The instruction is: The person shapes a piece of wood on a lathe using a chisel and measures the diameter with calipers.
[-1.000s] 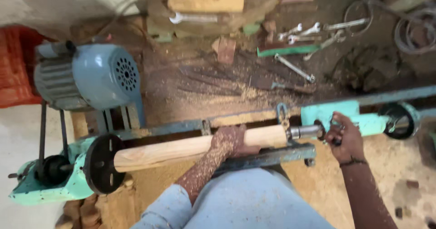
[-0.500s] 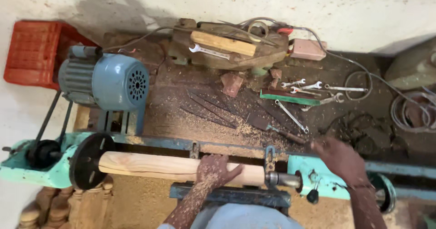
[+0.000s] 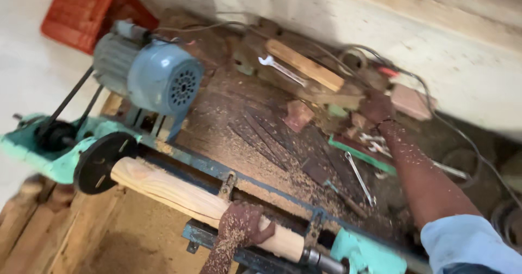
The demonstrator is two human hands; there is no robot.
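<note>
Head view: right hand (image 3: 377,106) left lathe (image 3: 359,255).

wooden blank (image 3: 201,200): pale, round, long; mounted lying level in the lathe, running from the black faceplate at the left end down toward the tailstock at the right end
surface: smooth, light grain, dusted with shavings
left hand (image 3: 243,225): laid over its right part, sawdust-coated
right hand (image 3: 378,108): at the bench's far edge, among scraps
</note>
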